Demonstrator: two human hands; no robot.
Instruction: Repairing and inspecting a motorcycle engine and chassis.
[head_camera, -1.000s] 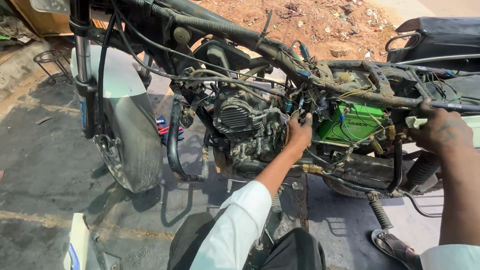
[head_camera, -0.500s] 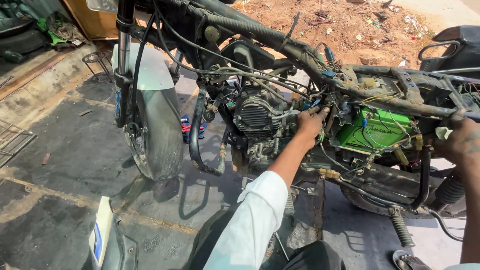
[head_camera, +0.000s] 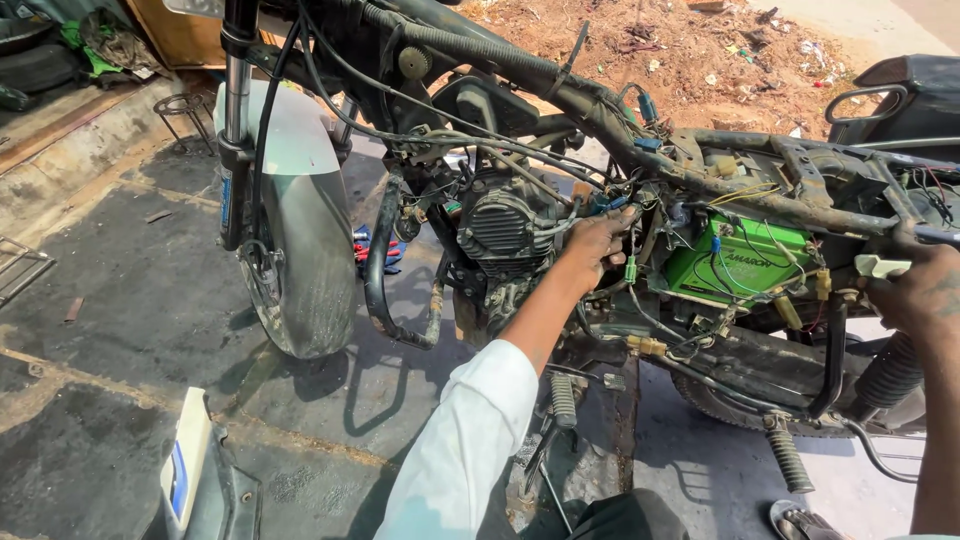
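So the left hand (head_camera: 592, 243) is reaching into the middle of the frame, fingers curled in around the bundle of wires (head_camera: 628, 205) sitting just right of the engine (head_camera: 500, 235). It's looking like a pinch on the wiring, but the fingertips are buried in the tangle, so I can't say for sure which wire it's actually got. The white sleeve (head_camera: 460, 450) is running up from the bottom centre.

Over at the right edge, the right hand (head_camera: 915, 290) is wrapping around the rear frame rail, with a small pale connector (head_camera: 882, 266) poking out at its fingers. Whether it's gripping the connector or only the rail behind it, can't tell.

Between the two hands the green battery (head_camera: 735, 262) is sitting in its tray under the bare frame tube (head_camera: 560, 75), with yellow and black leads hanging around it. The stripped motorcycle is filling the top half of the frame, its front wheel (head_camera: 300, 270) with the silver mudguard standing at the left. A black seat (head_camera: 915, 85) is showing in the upper right corner, and a rear shock spring (head_camera: 788, 458) is angling down at the lower right.
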